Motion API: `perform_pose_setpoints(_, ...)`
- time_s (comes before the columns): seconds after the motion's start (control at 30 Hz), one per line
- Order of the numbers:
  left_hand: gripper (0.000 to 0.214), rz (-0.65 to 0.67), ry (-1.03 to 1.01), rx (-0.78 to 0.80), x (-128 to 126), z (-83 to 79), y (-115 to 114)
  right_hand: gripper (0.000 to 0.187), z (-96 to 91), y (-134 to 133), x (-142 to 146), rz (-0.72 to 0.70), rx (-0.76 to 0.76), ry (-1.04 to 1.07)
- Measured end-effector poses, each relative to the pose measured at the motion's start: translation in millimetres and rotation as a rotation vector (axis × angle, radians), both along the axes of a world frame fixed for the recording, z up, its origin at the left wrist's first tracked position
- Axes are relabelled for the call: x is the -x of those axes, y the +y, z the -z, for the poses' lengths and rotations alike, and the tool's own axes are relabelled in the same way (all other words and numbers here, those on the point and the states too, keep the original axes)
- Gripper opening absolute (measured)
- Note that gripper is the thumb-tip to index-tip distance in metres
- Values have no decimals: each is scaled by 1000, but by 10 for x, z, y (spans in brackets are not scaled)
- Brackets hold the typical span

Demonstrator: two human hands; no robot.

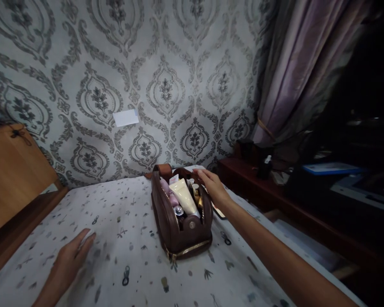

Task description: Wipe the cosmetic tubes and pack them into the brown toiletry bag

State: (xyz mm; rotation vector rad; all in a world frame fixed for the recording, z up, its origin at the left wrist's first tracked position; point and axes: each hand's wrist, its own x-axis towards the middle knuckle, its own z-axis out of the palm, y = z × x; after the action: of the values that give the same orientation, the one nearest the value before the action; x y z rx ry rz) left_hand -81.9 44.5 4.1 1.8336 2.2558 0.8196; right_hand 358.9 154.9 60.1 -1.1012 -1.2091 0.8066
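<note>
head view: brown bag (161,213) upright on the patterned sheet (118,213), right of its middle, its back end close to the far edge.
bag mouth: wide open, the gold zip (192,248) running round the near end.
inside it: cream tube (184,196) leaning across the middle, pink items (173,199) on the left, silvery round cap (178,210) near the front, gold-toned bottles (197,194) on the right.
my right hand (213,185): at the bag's right rim, fingers stretched forward along it; i cannot tell if they grip.
below that wrist: flat dark-edged thing (219,211), partly hidden.
my left hand (67,258): toward the sheet's near left corner, well apart from the bag, fingers loosely bent, a gap between thumb and forefinger.
far edge: patterned wall (166,89) bearing a white card (126,118).
right edge: dark red shelf (243,175).
</note>
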Motion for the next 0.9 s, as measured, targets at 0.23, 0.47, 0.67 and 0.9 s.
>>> perform_pose_setpoints(0.23,62,13,489,245,316,-27,-141,57,78,13,23,-56,-13,-10)
perform_pose_setpoints(0.47,63,7,487,330,499,371,-108,55,69,-18,27,-117,4,15)
perform_pose_setpoints(0.67,55,62,479,137,583,363,-103,53,75,-18,34,-105,13,41)
perform_pose_setpoints(0.9,45,60,445,44,481,153,-50,50,86,-33,55,-91,76,100)
